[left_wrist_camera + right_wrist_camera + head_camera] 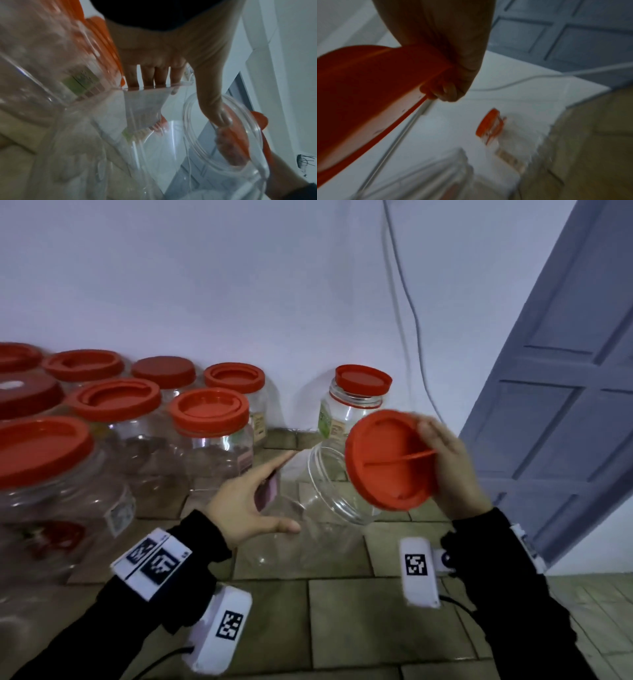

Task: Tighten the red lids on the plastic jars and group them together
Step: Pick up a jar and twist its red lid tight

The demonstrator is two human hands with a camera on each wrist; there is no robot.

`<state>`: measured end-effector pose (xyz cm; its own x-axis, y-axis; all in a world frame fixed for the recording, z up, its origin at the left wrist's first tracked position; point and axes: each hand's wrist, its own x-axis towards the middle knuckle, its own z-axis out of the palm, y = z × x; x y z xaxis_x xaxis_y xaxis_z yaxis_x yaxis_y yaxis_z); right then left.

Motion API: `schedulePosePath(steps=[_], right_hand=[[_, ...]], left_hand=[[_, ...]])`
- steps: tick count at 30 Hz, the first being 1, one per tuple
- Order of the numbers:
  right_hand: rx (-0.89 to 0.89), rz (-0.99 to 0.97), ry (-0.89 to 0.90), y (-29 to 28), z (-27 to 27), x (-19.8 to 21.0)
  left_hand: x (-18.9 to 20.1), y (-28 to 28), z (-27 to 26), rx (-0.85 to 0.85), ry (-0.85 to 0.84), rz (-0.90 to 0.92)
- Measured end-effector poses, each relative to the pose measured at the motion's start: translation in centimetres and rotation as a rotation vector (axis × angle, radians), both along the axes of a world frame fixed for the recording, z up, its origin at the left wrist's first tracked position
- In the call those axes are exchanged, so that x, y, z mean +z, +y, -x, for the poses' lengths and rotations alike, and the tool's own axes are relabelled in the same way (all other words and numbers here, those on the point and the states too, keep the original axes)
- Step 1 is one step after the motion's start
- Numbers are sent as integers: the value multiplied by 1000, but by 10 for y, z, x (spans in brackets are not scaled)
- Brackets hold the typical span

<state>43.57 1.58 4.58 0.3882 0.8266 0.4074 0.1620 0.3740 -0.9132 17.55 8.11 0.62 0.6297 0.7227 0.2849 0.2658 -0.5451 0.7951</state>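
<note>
A clear plastic jar [329, 491] lies tilted above the tiled floor, its open mouth turned to the right. My left hand [246, 501] holds it round the body, thumb below and fingers on the far side. In the left wrist view the left hand [163, 54] spans the jar [154, 148], with the thumb reaching to the rim. My right hand [448, 460] grips a red lid [390, 460] by its edge, tilted just in front of the jar's mouth, its handled top towards me. The right wrist view shows the right hand [445, 40] curled over the lid [368, 94].
Several jars with red lids [209, 412] stand grouped on the left against the wall. One more lidded jar [359, 395] stands alone by the wall behind the open jar. A blue-grey door [565, 405] leans in on the right, and a cable [411, 320] hangs down the wall.
</note>
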Motion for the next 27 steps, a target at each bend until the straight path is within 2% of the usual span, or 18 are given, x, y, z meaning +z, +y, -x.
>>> schedulePosePath(steps=[2,5,11,19,22,27], right_hand=[[82,128,73,5,21,-18],[137,222,140,10,48,-35],[119,319,136,13,88,-43],[107,285,51,17,109,-52],[93,279,-31,14,111,-51],[-14,106,-233,7,110,-52]], left_hand=[[3,-7,18,15,18,-37],[4,-15,39,60,44,-76],[6,-33,63,42,10,-63],[4,-43,71,88,84,-68],[-1,-44,71,55,146,-150],[1,-49,72,-7,196,-219]])
